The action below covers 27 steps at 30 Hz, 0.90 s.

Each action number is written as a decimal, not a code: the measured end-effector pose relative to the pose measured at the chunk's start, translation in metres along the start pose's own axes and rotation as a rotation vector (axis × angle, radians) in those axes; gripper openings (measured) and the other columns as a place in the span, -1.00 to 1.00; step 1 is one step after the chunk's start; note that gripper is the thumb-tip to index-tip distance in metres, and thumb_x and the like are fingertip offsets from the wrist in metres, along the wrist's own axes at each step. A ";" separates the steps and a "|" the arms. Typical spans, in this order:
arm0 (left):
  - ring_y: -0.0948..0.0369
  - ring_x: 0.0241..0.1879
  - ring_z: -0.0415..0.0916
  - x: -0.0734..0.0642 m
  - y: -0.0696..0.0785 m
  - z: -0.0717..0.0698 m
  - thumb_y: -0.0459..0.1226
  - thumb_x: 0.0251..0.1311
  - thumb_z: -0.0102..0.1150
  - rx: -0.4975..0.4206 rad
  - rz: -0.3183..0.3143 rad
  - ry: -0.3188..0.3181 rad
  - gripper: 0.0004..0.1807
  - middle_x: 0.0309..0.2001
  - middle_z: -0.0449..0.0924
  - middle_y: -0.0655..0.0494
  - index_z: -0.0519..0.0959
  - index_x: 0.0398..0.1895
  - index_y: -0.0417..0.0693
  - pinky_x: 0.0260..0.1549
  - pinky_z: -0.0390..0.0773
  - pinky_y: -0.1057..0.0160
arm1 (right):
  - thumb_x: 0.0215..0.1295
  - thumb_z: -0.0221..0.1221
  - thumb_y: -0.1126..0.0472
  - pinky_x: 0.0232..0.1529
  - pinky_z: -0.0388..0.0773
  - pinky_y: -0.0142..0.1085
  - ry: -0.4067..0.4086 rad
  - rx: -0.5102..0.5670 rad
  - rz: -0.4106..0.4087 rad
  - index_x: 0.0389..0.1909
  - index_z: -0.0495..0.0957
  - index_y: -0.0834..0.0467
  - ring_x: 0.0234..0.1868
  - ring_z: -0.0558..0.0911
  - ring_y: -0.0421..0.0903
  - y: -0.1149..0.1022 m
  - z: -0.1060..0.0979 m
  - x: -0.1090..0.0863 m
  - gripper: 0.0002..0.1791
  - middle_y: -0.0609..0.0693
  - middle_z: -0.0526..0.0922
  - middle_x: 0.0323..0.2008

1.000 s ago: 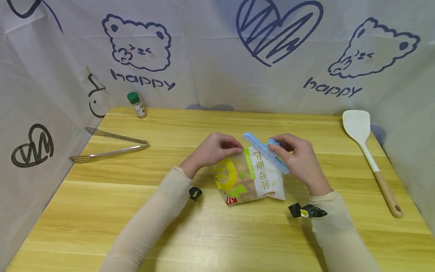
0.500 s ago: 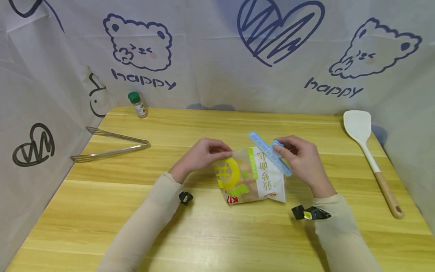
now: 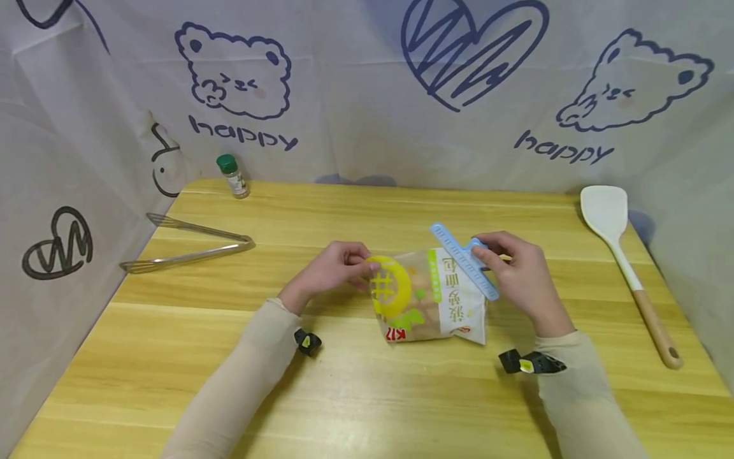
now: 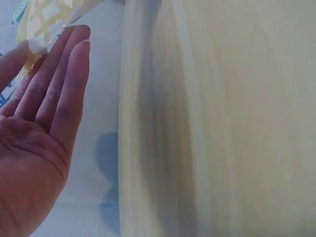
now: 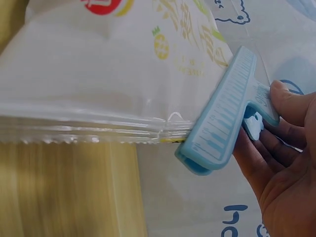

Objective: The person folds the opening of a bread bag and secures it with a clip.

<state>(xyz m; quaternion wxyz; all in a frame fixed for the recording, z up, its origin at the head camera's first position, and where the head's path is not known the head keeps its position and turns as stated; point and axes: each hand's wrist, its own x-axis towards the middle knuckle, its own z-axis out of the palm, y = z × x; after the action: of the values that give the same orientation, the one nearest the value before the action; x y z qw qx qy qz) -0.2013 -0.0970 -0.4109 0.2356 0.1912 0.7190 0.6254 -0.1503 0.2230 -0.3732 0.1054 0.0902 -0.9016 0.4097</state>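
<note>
A plastic bread bag (image 3: 424,319), with a yellow print and a white end, is held up over the table in the head view. My left hand (image 3: 332,271) pinches its upper left edge; in the left wrist view the thumb and fingers lie on either side of the yellow-printed film (image 4: 47,17). At the opposite end, a long light-blue sealing clip (image 3: 463,260) sits slantwise across the upper right corner. My right hand (image 3: 518,277) holds the clip's handle between thumb and fingers. The right wrist view shows the bag's crimped edge (image 5: 89,131) running into the clip (image 5: 222,113).
Metal tongs (image 3: 189,255) lie spread at the left of the wooden table (image 3: 355,401). A green-capped spice jar (image 3: 233,176) stands at the back left. Along the right side lies a white spatula (image 3: 622,261) with a wooden handle. White cloth (image 3: 355,127) encloses the back and sides.
My left hand has slid leftward along the bag's upper edge, away from the clip, to the left end. My right hand, the clip and the bag have shifted slightly right.
</note>
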 end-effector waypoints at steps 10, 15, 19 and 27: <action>0.02 -0.26 0.65 -0.002 -0.003 0.003 -0.33 0.48 -0.02 -0.034 0.055 0.112 -0.88 -0.32 0.66 -0.14 0.43 -0.09 -0.25 -0.27 0.64 -0.07 | 0.42 0.17 0.00 -0.21 0.53 -0.25 -0.036 -0.004 0.043 0.04 0.62 0.23 -0.17 0.60 -0.05 0.001 -0.002 0.002 -0.60 0.07 0.66 -0.13; 0.04 -0.29 0.65 -0.003 0.003 0.000 -0.31 0.49 -0.03 0.008 0.037 0.186 -0.87 -0.37 0.66 -0.12 0.44 -0.10 -0.22 -0.34 0.66 -0.02 | 0.44 0.13 -0.05 -0.18 0.59 -0.09 -0.099 0.010 0.090 0.07 0.59 0.26 -0.21 0.64 -0.02 -0.002 0.001 0.009 -0.54 0.11 0.66 -0.12; 0.06 -0.41 0.62 0.002 0.009 -0.003 -0.33 0.47 0.01 0.004 -0.009 0.247 -0.87 -0.50 0.59 -0.07 0.45 -0.12 -0.25 -0.44 0.66 0.02 | 0.45 0.12 -0.05 -0.18 0.63 -0.04 -0.147 0.058 0.151 0.05 0.58 0.29 -0.26 0.67 -0.01 0.000 0.008 0.021 -0.53 0.14 0.64 -0.15; 0.17 -0.54 0.49 0.025 0.011 -0.010 -0.29 0.45 0.03 -0.045 -0.167 0.330 -0.84 -0.48 0.51 0.01 0.44 -0.08 -0.24 -0.52 0.62 0.13 | 0.48 0.10 0.02 -0.14 0.61 -0.01 -0.233 0.081 0.243 0.04 0.57 0.32 -0.23 0.67 0.06 0.012 0.017 0.057 -0.58 0.21 0.63 -0.13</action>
<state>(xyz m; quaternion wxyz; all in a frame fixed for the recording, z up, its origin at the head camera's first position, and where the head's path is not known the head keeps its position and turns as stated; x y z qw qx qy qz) -0.2276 -0.0897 -0.4015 0.1698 0.0204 0.7470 0.6425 -0.2103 0.2136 -0.3778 -0.0537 0.0315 -0.8948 0.4422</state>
